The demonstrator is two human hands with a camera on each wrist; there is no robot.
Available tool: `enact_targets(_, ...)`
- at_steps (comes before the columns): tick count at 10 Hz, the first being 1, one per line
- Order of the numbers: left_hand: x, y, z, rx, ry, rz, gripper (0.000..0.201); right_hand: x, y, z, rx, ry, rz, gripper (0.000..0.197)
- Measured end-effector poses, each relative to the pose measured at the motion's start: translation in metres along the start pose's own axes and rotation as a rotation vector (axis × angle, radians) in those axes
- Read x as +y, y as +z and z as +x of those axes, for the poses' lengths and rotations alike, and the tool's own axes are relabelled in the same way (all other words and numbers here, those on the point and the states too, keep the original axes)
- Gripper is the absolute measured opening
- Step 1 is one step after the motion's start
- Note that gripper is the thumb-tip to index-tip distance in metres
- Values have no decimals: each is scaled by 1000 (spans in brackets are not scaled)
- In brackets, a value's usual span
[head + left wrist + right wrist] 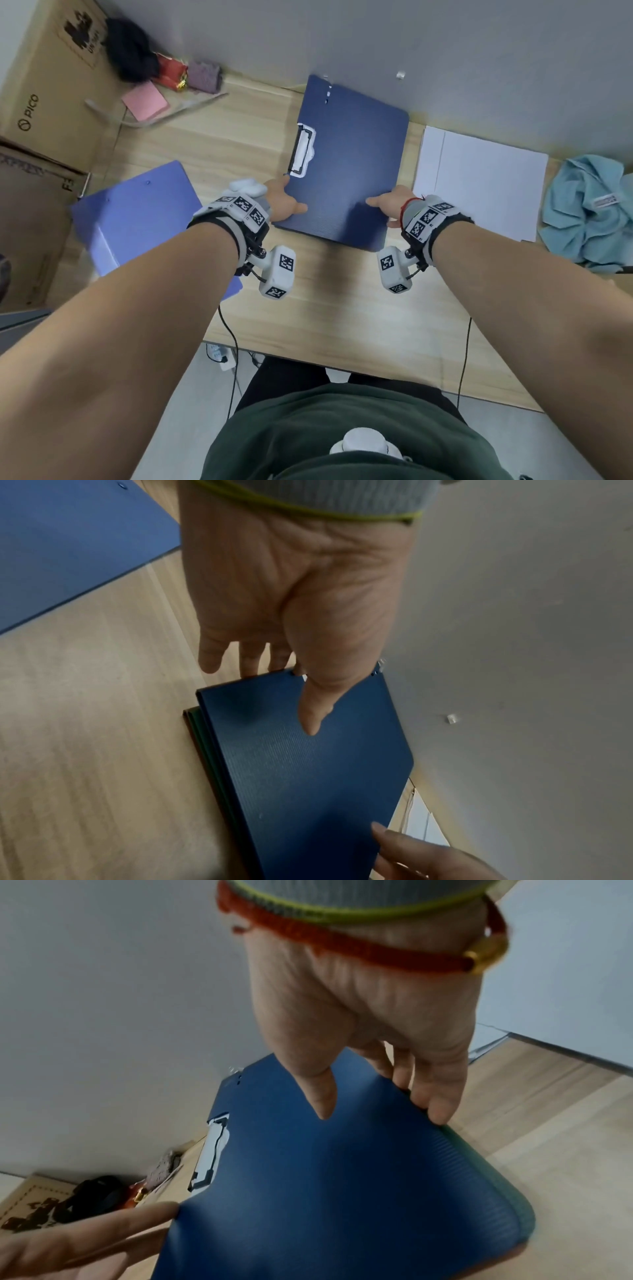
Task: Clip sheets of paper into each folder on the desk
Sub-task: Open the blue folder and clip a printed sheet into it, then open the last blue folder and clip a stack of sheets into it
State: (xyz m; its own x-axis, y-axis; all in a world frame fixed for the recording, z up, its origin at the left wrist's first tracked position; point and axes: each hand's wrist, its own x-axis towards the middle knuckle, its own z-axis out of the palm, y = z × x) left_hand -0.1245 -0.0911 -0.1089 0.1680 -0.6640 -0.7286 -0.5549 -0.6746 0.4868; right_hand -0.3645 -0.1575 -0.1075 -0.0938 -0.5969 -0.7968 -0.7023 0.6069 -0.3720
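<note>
We saw that the dark blue folder (352, 164) was matt plastic, finely ribbed across its cover, with a white plastic clip (303, 150) in a black frame. The desk (342, 308) was pale wood-grain laminate, smooth. The paper sheets (486, 181) looked plain and matt, the teal cloth (589, 212) soft and crumpled, and the boxes (44, 102) raw brown cardboard.

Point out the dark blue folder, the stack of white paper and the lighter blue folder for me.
dark blue folder (352, 164): head view, middle of its closed cover.
stack of white paper (486, 181): head view, centre of the top sheet.
lighter blue folder (137, 212): head view, bare cover left of the wrist.
</note>
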Motion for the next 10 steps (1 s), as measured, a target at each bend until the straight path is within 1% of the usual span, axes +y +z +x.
enact_targets(1, 3, -5, -2, 4, 18, -54, 70, -11, -2, -1, 63, 0, -171, 65)
enact_targets(2, -7, -23, -1, 123, -62, -111, 57, -39, 6, -14, 233, -86, -194, 72)
enact_targets(3, -39, -47, 0, 203, -165, -132, 55, -75, 34, -29, 114, -301, -21, 29)
enact_targets(4, -85, -68, -12, 283, -279, -71, 58, -104, 82, -55, -252, -367, 53, 5)
enact_targets(5, -149, -82, -33, 390, -451, 22, 63, -117, 147, -72, -421, -359, -22, 5)
enact_targets(6, -193, -83, -54, 419, -562, 40, 80, -108, 188, -72, -438, -314, -135, 14)
enact_targets(7, -228, -89, -73, 377, -704, 82, 88, -96, 223, -74, -459, -287, -303, 16)
enact_targets(8, -254, -89, -88, 289, -746, 46, 62, -88, 240, -84, -448, -259, -360, 49)
enact_targets(9, -247, -93, -105, 265, -800, 53, 99, -83, 252, -89, -459, -241, -338, 48)
enact_targets(10, -252, -93, -112, 294, -807, 65, 110, -76, 253, -90, -448, -241, -344, 40)
